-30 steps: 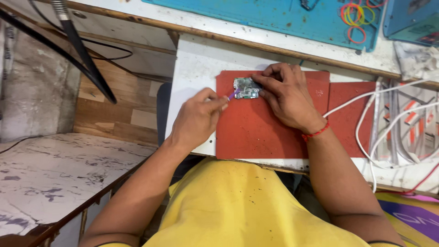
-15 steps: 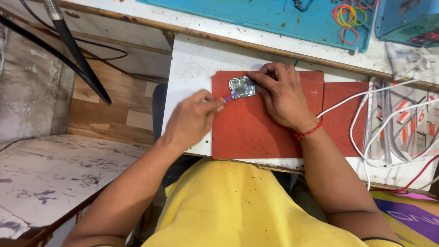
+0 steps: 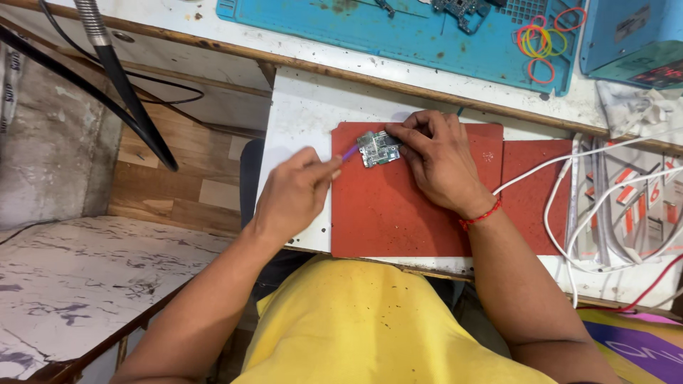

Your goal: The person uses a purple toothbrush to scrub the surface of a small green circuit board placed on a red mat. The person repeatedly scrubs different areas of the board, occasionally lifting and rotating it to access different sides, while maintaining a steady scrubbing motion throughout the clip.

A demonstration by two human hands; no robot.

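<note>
Circuit board lies on the red mat near the worktop's back edge, right hand pinching its right edge. Left hand, clamped on a purple tool, should work gently, board pinned flat.

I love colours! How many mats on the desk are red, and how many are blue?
Red mats: 2
Blue mat: 1
Total: 3
</note>
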